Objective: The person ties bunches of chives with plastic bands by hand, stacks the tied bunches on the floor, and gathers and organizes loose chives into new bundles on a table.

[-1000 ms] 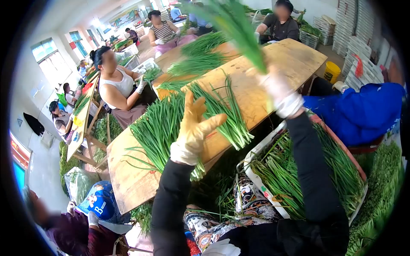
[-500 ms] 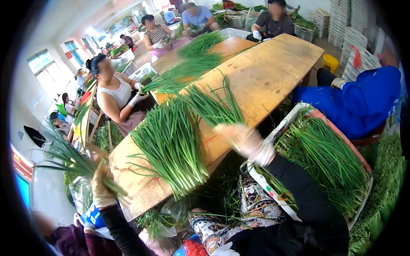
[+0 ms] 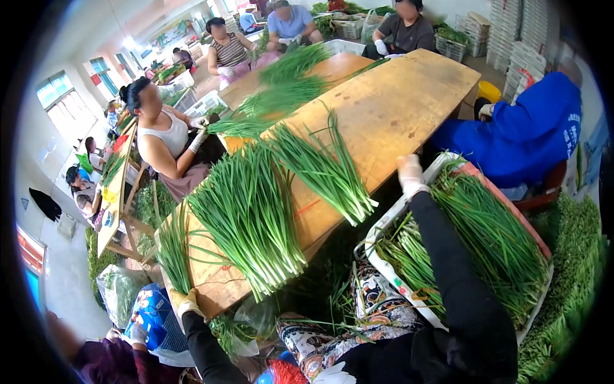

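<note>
In a pale glove, my left hand (image 3: 186,303) grips the base of a small bunch of garlic chives (image 3: 174,253) at the table's near left corner. To its right a large pile of garlic chives (image 3: 252,217) lies on the wooden table (image 3: 390,96), white stem ends towards me. A smaller bunch of garlic chives (image 3: 323,169) rests beyond it, its stems over the table edge. My right hand (image 3: 411,174), gloved too, is between the table edge and the white crate (image 3: 377,253); its fingers are blurred. More garlic chives (image 3: 486,237) fill that crate.
A person in white (image 3: 163,137) handles chives across the table. Someone in blue (image 3: 524,128) sits at the right, a person in purple (image 3: 105,355) at the lower left. Greens (image 3: 569,275) are heaped beyond the crate. Stacked crates (image 3: 505,38) stand at the back right.
My left hand has brought its bunch from the air down onto the table's left end. My right hand has moved right, away from the smaller bunch, to the crate's edge.
</note>
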Demonstrator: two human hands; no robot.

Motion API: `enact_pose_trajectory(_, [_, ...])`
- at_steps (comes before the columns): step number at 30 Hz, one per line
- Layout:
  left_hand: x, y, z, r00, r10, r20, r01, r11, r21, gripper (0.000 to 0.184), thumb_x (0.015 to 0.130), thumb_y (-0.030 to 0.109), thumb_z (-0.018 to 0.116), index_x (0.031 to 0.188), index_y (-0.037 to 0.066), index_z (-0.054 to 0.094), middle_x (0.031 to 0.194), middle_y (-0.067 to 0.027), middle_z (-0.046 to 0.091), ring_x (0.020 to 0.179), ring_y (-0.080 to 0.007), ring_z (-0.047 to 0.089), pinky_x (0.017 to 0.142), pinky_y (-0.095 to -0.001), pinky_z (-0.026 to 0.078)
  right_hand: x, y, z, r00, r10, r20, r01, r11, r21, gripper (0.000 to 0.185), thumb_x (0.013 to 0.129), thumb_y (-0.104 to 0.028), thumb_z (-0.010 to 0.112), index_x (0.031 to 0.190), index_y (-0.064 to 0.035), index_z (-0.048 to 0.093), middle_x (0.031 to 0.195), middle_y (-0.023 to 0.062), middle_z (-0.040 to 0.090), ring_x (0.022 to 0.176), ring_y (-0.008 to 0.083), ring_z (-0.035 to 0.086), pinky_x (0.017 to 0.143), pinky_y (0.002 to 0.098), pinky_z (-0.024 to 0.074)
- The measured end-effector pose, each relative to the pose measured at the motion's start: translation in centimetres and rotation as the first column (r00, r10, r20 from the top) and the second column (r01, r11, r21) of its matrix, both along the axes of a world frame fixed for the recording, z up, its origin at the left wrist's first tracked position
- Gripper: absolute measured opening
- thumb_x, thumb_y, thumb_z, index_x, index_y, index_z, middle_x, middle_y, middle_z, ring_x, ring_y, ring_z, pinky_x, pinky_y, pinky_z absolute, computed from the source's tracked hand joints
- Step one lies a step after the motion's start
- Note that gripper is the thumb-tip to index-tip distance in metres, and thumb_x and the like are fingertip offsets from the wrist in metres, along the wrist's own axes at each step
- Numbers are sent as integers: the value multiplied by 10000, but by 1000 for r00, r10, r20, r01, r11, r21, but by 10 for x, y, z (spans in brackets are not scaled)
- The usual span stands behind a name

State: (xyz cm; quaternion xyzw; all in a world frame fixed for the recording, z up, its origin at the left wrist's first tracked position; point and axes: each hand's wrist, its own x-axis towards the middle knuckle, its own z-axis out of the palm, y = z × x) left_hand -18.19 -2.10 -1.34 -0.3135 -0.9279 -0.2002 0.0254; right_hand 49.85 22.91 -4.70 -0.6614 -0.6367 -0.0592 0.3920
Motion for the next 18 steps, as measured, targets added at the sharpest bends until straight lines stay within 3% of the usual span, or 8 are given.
enact_pose_trajectory(3, [5,-12,9,993,78,-94,-80,997,-12,740,578,245,762,1156,-32,392,1115,-227,502,1051,-339,484,894,-347,387,42,-5,-9,966,-253,53,258,952,-165,172,789,-181,487,739,-69,608,837,139,585,734,307,574,649,398,457])
enact_pose_trajectory(5, [-8,-11,-2,990,119,-80,-124,991,-58,787,586,271,758,1189,-34,354,1150,-234,474,1077,-338,465,906,-350,378,76,21,-50,476,267,838,466,731,-498,109,709,-177,580,743,-99,648,757,132,613,778,280,593,704,378,477])
enact_pose_trajectory(6, [-14,-14,-4,985,160,-73,-167,980,-105,835,594,297,754,1223,-36,317,1186,-240,446,1103,-337,445,917,-352,369,32,-26,28,845,195,497,233,703,-672,214,777,-185,522,969,-131,602,941,85,590,895,273,558,781,372,451])
enact_pose_trajectory(10, [54,-6,64,989,128,-73,-146,923,-357,1011,635,479,666,1332,-13,124,1389,-185,156,1284,-294,174,1045,-357,172,-28,-78,124,765,194,614,230,809,-541,321,730,-297,585,1024,-170,562,1002,62,554,945,282,515,732,430,434])
enact_pose_trajectory(14, [58,-3,68,870,-247,-426,280,960,16,732,730,365,610,1279,6,286,1282,-186,366,1192,-312,333,996,-365,249,-68,-93,142,823,536,188,-512,844,-160,167,784,-201,532,907,-115,607,742,112,587,694,288,563,628,348,456])
enact_pose_trajectory(16, [58,6,59,844,-504,-183,536,794,287,449,759,243,600,1115,-3,479,1102,-192,521,967,-321,518,834,-343,407,-110,-98,132,653,752,-89,-757,647,-89,183,807,-203,510,898,-85,616,793,125,610,755,276,578,640,361,454])
enact_pose_trajectory(17, [39,16,29,877,-467,115,406,846,345,342,776,204,585,1055,11,535,1075,-184,541,948,-297,534,814,-328,415,-131,-96,128,714,698,-43,-681,680,-271,173,791,-176,543,911,-79,619,843,122,617,791,244,584,683,327,459])
enact_pose_trajectory(18, [31,-1,30,892,-438,115,379,861,339,342,776,204,585,1055,11,535,1075,-184,541,948,-297,534,814,-328,415,-157,-95,128,760,649,21,-577,689,-438,175,774,-149,576,925,-73,622,894,118,624,827,213,591,726,293,464])
